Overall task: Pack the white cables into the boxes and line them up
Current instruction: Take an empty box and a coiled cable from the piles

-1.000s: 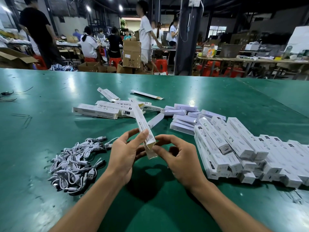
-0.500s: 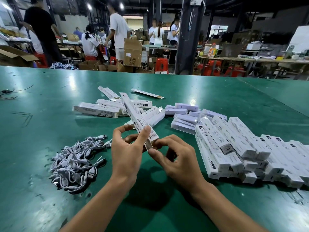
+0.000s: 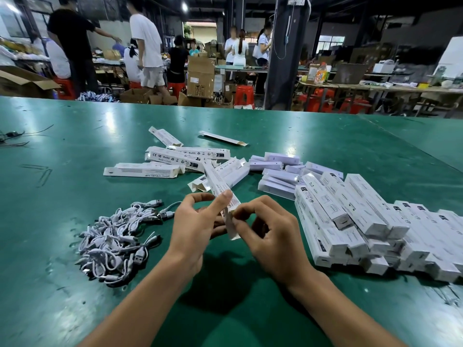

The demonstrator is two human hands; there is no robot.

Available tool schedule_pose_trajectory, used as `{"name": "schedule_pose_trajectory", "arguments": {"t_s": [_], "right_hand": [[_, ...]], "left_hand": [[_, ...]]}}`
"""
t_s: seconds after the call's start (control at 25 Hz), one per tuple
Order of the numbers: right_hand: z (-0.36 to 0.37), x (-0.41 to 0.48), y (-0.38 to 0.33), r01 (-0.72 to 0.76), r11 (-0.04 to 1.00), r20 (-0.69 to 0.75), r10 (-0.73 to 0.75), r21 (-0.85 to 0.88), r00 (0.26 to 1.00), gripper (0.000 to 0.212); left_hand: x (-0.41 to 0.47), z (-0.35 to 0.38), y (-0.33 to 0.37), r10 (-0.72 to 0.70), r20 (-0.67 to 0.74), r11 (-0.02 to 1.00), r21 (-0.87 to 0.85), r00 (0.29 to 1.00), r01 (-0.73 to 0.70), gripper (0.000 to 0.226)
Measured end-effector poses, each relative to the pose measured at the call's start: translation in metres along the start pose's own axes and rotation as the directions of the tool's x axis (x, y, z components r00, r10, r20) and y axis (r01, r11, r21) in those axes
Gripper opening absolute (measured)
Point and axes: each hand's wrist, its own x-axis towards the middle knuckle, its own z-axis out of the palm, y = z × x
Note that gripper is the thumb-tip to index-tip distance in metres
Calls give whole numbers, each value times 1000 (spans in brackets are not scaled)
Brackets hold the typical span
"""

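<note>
Left hand (image 3: 193, 229) and right hand (image 3: 270, 236) both pinch one box (image 3: 220, 187) above the worktop (image 3: 75, 146); cables (image 3: 115, 239) lie left.

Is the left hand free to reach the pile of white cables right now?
Probably yes, once it lets go. The left hand and right hand both hold the box. The white cables lie just to its left on the table, with nothing between.

The left hand (image 3: 193, 229) and right hand (image 3: 273, 239) cover part of the held box (image 3: 217, 184); its inside is unseen. The stacked boxes (image 3: 363, 211) run past the right edge.
</note>
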Motion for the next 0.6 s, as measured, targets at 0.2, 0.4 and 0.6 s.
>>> {"name": "schedule_pose_trajectory", "arguments": {"t_s": [0.2,0.4,0.6], "right_hand": [[-13,4,3,155,981,126,-140,-119,982,19],[-14,2,2,204,952,274,-138,-230,952,39],[-8,1,8,99,990,80,-91,-104,993,19]], "left_hand": [[5,-4,4,-83,57,993,-82,995,88,50],[9,-8,9,-98,14,988,-117,995,99,54],[4,-3,7,-97,90,985,-135,991,109,59]]}}
